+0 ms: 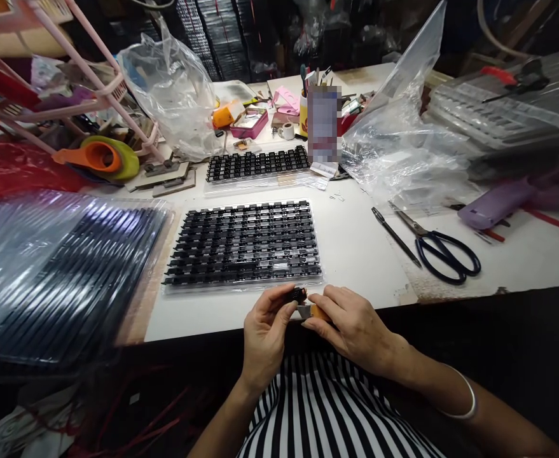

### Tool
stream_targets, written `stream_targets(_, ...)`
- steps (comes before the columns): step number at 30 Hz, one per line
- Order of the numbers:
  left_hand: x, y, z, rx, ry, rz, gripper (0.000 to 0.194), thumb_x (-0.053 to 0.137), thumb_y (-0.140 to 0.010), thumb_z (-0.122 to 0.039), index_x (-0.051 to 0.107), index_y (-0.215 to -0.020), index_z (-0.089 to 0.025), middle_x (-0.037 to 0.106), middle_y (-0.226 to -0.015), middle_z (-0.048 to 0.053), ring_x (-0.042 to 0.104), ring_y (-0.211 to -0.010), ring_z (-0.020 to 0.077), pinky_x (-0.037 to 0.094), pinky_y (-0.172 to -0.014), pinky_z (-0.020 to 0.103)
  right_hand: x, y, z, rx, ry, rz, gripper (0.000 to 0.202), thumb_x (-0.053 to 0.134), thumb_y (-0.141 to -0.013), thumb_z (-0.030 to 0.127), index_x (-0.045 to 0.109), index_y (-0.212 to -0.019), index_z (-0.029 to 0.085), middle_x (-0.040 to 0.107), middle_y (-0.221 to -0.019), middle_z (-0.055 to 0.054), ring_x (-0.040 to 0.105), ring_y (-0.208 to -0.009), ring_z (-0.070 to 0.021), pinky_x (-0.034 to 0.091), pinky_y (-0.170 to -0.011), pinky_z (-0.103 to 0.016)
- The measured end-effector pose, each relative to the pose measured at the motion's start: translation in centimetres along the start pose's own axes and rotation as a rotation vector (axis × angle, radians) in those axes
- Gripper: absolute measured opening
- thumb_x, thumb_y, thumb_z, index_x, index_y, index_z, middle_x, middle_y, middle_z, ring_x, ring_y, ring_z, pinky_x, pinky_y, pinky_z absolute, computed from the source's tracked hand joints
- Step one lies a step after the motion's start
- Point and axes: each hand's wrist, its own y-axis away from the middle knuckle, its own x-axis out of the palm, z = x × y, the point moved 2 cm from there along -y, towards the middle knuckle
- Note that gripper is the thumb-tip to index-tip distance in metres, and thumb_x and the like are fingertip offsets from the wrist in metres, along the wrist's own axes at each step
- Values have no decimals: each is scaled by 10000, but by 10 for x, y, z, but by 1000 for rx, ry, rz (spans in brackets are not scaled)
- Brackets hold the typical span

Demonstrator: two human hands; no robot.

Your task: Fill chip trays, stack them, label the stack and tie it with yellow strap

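Between the thumb and fingers of my left hand (267,331) is a small black plastic part (298,294), held just off the table's front edge. My right hand (350,321) grips a small knife by its orange handle (318,312). The knife's short grey blade (304,311) lies close against the black part; whether it touches cannot be made out. Just beyond my hands lies a clear tray (318,278) with rows of similar black parts (245,245). Another tray of black parts (257,164) sits behind it.
Scissors (444,254) and a pen-like tool (396,236) lie to the right. A stack of plastic-covered trays (69,280) stands at the left, below a pink rack (112,89). Clear plastic bags (403,159) and a pen cup (303,114) are at the back.
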Motion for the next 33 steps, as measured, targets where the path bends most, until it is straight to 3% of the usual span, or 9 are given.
stream_targets(15,-1,-3,2,-58,-45,28,232,588,-842,-270,634,-1053,-188,697,-986,54,653,-902,174,521,-793,261,1,-1,-5,7,10,-11,297,425,-938,335,606,-941,99,586,-751,-75,509,-671,-179,425,-621,-302)
stream_targets(23,3,0,2,85,-140,-33,182,582,-848,-260,641,-1011,-207,671,-951,19,627,-858,127,514,-759,210,19,-1,-3,-43,161,-98,393,322,-962,357,595,-894,84,571,-691,-79,465,-631,-203,362,-593,-339)
stream_targets(29,0,7,4,250,-279,-52,239,534,-876,-187,623,-1088,-252,675,-1007,8,635,-878,125,508,-786,223,25,2,1,-49,-8,-170,406,255,-982,289,573,-814,100,595,-657,-85,520,-589,-174,382,-564,-297)
stream_targets(33,-4,12,6,402,-348,13,365,504,-879,-114,581,-1178,-309,657,-1110,-9,605,-1011,129,466,-891,230,18,2,1,76,-223,-48,426,212,-992,289,540,-765,140,568,-595,-32,514,-498,-120,376,-496,-242)
